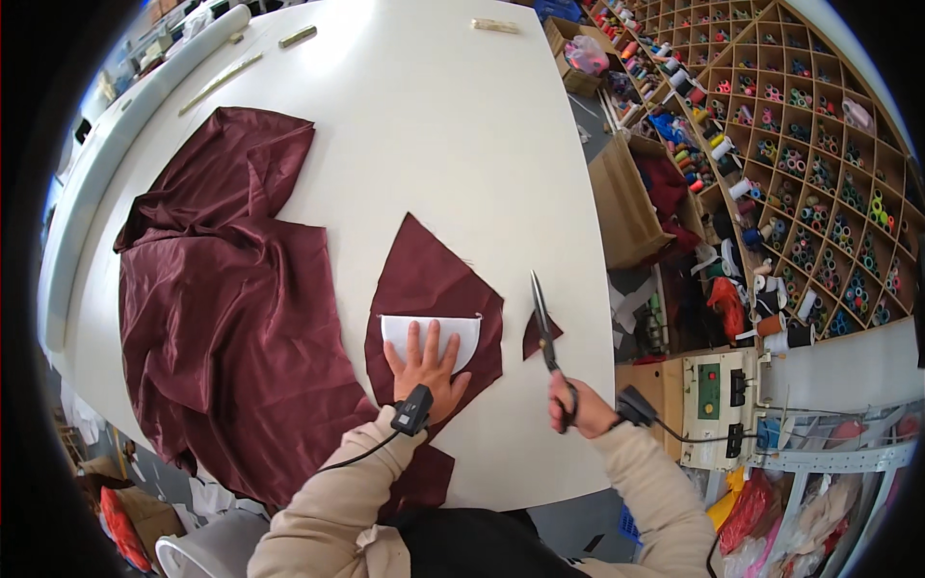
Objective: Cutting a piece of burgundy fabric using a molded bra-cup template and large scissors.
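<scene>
Big white cutting table (453, 125) fills the room's middle, w/ wall of cubbyholes (809, 144) full of thread spools at right. Large maroon fabric (222, 299) lies left; cut maroon piece (434, 289) nearer centre. Left hand (424, 364), fingers spread, presses white pattern (431, 332) flat on it. Right hand (578, 405) grips scissors (544, 323), blades shut, beside small scrap (538, 335).

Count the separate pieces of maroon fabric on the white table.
3. A large crumpled piece lies on the left, a cut piece sits under the white pattern and left hand, and a small scrap lies beside the scissors. Folds may hide more.
</scene>
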Demonstrator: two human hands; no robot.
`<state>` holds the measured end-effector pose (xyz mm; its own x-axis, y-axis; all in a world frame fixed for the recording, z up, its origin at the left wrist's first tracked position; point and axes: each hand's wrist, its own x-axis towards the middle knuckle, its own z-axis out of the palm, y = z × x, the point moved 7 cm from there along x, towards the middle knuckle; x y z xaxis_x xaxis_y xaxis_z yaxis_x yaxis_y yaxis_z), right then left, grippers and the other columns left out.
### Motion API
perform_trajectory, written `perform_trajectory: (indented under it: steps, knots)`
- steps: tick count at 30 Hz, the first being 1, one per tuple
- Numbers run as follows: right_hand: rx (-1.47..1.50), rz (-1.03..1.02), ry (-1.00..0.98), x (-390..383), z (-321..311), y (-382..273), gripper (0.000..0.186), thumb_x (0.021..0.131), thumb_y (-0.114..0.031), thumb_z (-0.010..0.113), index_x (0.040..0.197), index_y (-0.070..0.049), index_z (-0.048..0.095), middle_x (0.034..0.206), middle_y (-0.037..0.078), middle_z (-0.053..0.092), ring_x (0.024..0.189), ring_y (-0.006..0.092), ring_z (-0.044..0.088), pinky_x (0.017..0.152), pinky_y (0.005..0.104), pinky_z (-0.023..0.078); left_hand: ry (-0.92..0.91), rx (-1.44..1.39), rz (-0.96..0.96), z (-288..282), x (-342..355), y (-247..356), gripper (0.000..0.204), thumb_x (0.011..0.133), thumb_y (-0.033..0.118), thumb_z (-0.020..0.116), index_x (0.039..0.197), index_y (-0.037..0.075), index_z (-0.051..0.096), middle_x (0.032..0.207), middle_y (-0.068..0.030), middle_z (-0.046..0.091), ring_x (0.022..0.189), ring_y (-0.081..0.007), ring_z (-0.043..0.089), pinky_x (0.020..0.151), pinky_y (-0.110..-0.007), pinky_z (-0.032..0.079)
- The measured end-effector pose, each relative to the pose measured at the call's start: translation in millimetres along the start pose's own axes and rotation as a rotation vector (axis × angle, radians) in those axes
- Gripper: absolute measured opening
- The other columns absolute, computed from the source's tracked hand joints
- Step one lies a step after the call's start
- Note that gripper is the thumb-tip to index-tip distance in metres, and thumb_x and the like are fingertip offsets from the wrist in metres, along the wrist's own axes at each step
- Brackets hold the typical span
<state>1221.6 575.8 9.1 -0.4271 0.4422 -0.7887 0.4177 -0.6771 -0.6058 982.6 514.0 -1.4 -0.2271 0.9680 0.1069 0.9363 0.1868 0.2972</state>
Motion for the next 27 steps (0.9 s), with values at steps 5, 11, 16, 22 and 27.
perform_trajectory:
  steps: [5, 11, 16, 22, 27]
  knots:
    - [-0.337, 0.079, -0.164, -94.5, -50.5, 10.5, 0.043, 0.098, -0.048, 0.05, 0.088, -0.006, 0.05, 0.066, 0.002, 0.052, 0.06, 0.0131, 0.053, 0.056, 0.0274, 0.043, -0.154, 0.0, 0.307, -4.3, 2.8, -1.0, 0.063, 0.083, 0.049, 0.061, 0.137, 0.019, 0.052, 0.152, -0.016, 0.029, 0.142, -0.0415, 0.02, 0.105, -0.072, 0.015]
    - [-0.517, 0.224, -0.283, -97.2, -71.8, 32.9, 0.049, 0.096, -0.054, 0.05, 0.081, -0.007, 0.05, 0.064, 0.0, 0.05, 0.055, 0.0117, 0.053, 0.052, 0.0263, 0.043, -0.209, 0.019, 0.412, -5.6, 8.6, -2.8, 0.062, 0.083, 0.049, 0.061, 0.136, 0.02, 0.053, 0.152, -0.0143, 0.03, 0.143, -0.04, 0.019, 0.107, -0.07, 0.014]
    - [-0.608, 0.169, -0.334, -70.1, -83.3, 20.8, 0.052, 0.094, -0.057, 0.051, 0.081, -0.006, 0.051, 0.063, 0.001, 0.051, 0.055, 0.0112, 0.054, 0.052, 0.0271, 0.044, -0.208, 0.024, 0.421, -6.6, 8.9, -1.2, 0.063, 0.08, 0.049, 0.063, 0.134, 0.018, 0.054, 0.151, -0.0159, 0.031, 0.141, -0.0409, 0.021, 0.107, -0.07, 0.014]
    - [-0.728, 0.118, -0.359, -48.2, -84.8, -1.9, 0.054, 0.093, -0.059, 0.051, 0.084, -0.006, 0.055, 0.061, 0.001, 0.053, 0.055, 0.0113, 0.055, 0.052, 0.0272, 0.043, -0.238, 0.065, 0.416, -6.9, 10.2, -2.2, 0.063, 0.082, 0.051, 0.062, 0.136, 0.022, 0.052, 0.152, -0.0134, 0.03, 0.142, -0.0382, 0.021, 0.107, -0.07, 0.016]
    - [-0.756, 0.114, -0.396, -37.4, -99.2, 1.7, 0.053, 0.094, -0.058, 0.051, 0.085, -0.005, 0.057, 0.058, 0.001, 0.053, 0.054, 0.011, 0.054, 0.051, 0.0268, 0.042, -0.248, 0.055, 0.412, -6.4, 11.7, -1.1, 0.064, 0.081, 0.05, 0.063, 0.137, 0.022, 0.051, 0.151, -0.013, 0.031, 0.142, -0.0383, 0.022, 0.107, -0.069, 0.016]
